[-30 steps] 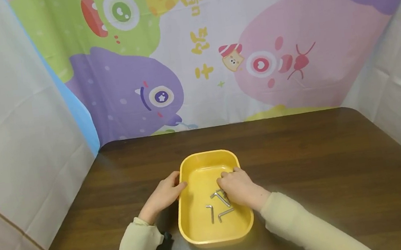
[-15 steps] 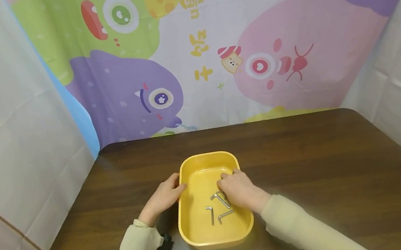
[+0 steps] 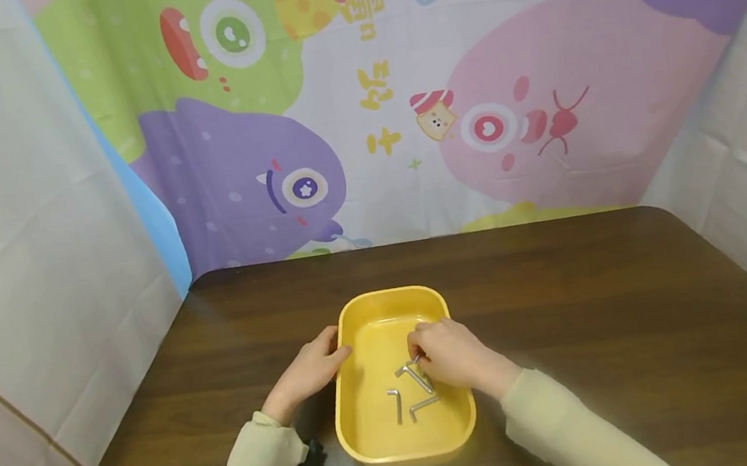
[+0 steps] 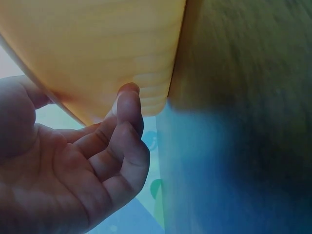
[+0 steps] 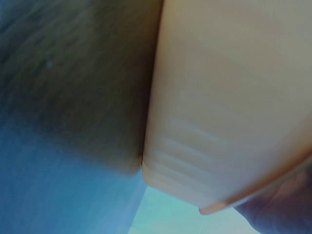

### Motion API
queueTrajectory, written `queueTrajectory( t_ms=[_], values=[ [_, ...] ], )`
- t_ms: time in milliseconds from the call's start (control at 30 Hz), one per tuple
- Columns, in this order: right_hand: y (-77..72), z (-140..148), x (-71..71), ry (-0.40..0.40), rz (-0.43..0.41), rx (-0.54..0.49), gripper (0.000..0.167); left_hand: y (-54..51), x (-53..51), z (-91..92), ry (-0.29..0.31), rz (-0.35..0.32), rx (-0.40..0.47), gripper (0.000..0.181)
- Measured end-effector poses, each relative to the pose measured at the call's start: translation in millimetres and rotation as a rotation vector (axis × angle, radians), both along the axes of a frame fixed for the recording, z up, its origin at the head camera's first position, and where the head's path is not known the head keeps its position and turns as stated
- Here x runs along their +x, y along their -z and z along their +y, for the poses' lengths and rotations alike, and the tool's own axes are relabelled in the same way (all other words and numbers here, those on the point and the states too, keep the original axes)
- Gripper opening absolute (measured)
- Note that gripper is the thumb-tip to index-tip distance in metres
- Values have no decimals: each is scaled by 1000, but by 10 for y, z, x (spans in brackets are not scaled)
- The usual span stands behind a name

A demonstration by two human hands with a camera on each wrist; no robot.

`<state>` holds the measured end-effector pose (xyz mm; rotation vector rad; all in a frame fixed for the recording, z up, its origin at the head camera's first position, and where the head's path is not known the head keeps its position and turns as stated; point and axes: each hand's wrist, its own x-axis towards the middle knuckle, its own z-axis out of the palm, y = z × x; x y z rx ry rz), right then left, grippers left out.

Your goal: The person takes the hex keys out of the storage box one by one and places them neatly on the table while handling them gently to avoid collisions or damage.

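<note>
A yellow tray (image 3: 383, 435) lies on the dark table, its outer wall (image 4: 107, 48) filling much of the left wrist view. My left hand (image 3: 308, 371) grips its left side, thumb over the rim and curled fingers (image 4: 129, 105) against the outside. Inside, several bent metal keys lie on the floor, among them one at left (image 3: 399, 407) and one lower right (image 3: 424, 405). Over the tray's right part, my right hand (image 3: 459, 354) has curled fingers pinching a metal key (image 3: 418, 359), mostly hidden. The right wrist view shows the tray's outside (image 5: 219, 97) and a dark part of the hand (image 5: 287, 204).
The wooden table (image 3: 604, 314) extends around the tray. A cartoon-print cloth (image 3: 404, 199) hangs behind it, with pale cloth panels on both sides. A small black object (image 3: 314, 452) sits at the left sleeve's cuff.
My right hand has shifted slightly right, uncovering more metal at its fingertips. The left hand keeps its grip on the tray. The head view has shifted a little.
</note>
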<state>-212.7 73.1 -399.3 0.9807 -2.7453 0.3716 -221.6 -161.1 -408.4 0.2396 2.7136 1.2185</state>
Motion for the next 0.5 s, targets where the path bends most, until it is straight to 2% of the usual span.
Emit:
queueTrajectory(
  t_ms=[300, 500],
  values=[
    [-30, 97, 1, -11, 3, -111, 8, -18, -5, 11, -2, 7, -20, 40],
    [-57, 129, 44, 20, -54, -179, 10, -5, 18, -2, 7, -4, -15, 40]
  ],
)
